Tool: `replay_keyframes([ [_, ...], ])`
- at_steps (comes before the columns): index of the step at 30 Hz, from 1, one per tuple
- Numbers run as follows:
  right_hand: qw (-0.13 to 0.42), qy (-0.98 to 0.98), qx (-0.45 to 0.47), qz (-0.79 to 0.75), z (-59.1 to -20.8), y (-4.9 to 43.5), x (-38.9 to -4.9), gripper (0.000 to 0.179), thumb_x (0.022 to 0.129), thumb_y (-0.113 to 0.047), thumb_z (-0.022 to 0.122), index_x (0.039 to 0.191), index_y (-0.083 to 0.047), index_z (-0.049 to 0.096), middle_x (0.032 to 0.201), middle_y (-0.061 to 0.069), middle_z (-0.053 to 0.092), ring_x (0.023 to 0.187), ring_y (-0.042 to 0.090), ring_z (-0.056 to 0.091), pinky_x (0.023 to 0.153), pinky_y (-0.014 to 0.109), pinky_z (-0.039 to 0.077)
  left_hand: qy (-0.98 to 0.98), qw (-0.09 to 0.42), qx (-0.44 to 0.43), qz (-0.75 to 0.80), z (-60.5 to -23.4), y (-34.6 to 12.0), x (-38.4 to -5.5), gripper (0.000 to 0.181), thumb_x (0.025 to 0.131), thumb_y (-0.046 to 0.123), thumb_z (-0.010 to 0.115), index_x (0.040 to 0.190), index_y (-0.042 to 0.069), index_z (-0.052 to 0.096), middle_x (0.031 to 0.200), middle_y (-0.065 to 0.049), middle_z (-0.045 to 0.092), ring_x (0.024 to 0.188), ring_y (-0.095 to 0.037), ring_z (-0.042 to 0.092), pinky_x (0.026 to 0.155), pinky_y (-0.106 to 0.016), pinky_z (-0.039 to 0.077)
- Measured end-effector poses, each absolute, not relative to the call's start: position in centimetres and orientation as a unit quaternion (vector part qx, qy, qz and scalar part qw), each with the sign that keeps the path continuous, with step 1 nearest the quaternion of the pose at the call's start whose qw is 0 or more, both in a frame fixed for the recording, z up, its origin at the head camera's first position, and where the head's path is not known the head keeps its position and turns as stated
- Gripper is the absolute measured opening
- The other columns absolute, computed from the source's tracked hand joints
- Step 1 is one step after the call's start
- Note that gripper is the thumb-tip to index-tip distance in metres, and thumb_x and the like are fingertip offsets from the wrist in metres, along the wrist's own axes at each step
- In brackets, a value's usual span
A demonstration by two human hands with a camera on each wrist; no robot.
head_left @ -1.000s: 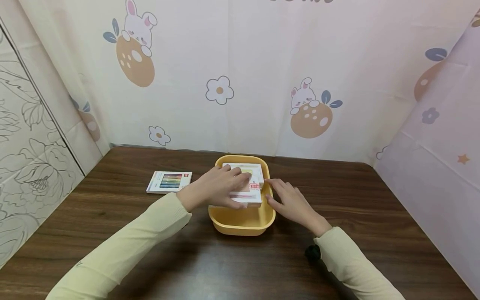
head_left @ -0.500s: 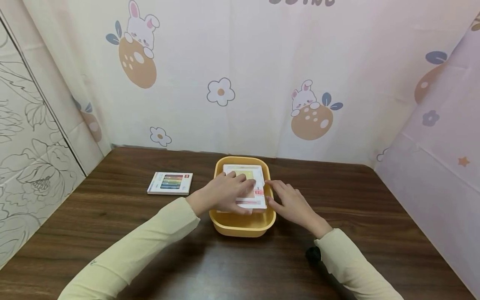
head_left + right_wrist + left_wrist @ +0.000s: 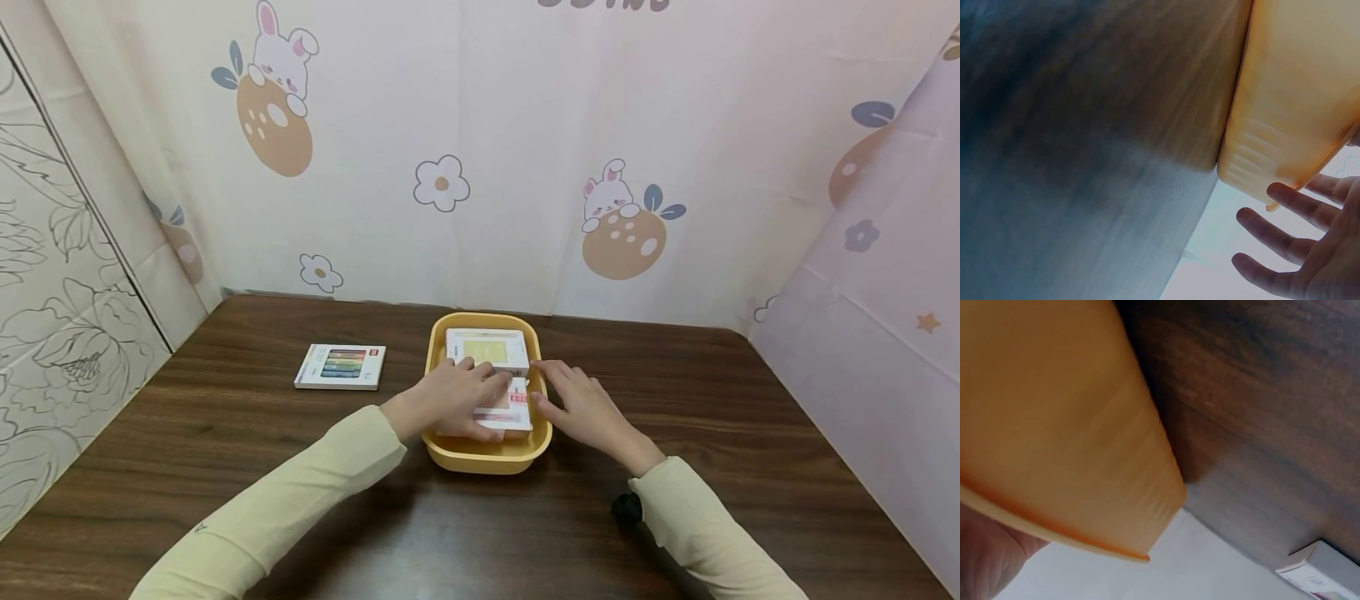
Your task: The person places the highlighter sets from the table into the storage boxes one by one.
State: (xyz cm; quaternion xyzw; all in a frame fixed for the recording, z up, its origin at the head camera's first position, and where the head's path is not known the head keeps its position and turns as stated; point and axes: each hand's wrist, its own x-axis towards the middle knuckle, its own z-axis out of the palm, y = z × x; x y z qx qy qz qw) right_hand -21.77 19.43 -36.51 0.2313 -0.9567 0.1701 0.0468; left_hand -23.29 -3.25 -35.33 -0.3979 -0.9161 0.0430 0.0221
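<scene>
In the head view a yellow plastic basket (image 3: 483, 462) stands mid-table. My left hand (image 3: 455, 400) reaches over its left rim and holds a white box with a pink label (image 3: 517, 407), low in the front half. Fingers lie across the top and the thumb is at the near edge. Behind it in the basket lies a white box with a yellow-green label (image 3: 495, 343). My right hand (image 3: 585, 404) is at the right rim, fingers extended against or very near it and holding nothing. In the right wrist view its fingers (image 3: 1272, 234) spread beside the basket wall (image 3: 1297, 94).
Left of the basket, a flat white box with a window of coloured sticks (image 3: 341, 367) lies on the dark wooden table (image 3: 225, 433). A patterned curtain (image 3: 510, 233) hangs behind the table's back edge. The basket's outer wall (image 3: 1054, 425) fills much of the left wrist view.
My left hand has moved the pink-labelled box toward me and down into the basket's front half, uncovering the yellow-green-labelled box behind. The right hand stays at the rim.
</scene>
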Motion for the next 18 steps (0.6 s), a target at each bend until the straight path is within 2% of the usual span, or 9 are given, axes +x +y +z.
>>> replay_keyframes([
  [9,0.049,-0.957,0.231,0.171,-36.5,19.4,-21.7,0.049,0.092,-0.036,0.048,0.135,-0.014,0.040,0.134,0.006,0.047,0.115,0.029,0.048,0.092,0.055,0.037,-0.912,0.026,-0.407,0.042,-36.4,-3.3,-23.5,0.084,0.077,0.072,0.045,0.141,0.019,0.033,0.134,-0.006,0.046,0.114,-0.027,0.049,0.092,-0.047,0.042],
  [18,0.047,-0.957,0.230,0.170,-36.5,19.3,-21.7,0.049,0.092,-0.035,0.049,0.136,-0.014,0.040,0.134,0.006,0.047,0.115,0.029,0.048,0.092,0.056,0.037,-0.915,0.006,-0.400,0.059,-36.9,-3.1,-23.5,0.085,0.077,0.073,0.043,0.142,0.020,0.030,0.137,-0.007,0.044,0.119,-0.026,0.047,0.093,-0.046,0.042],
])
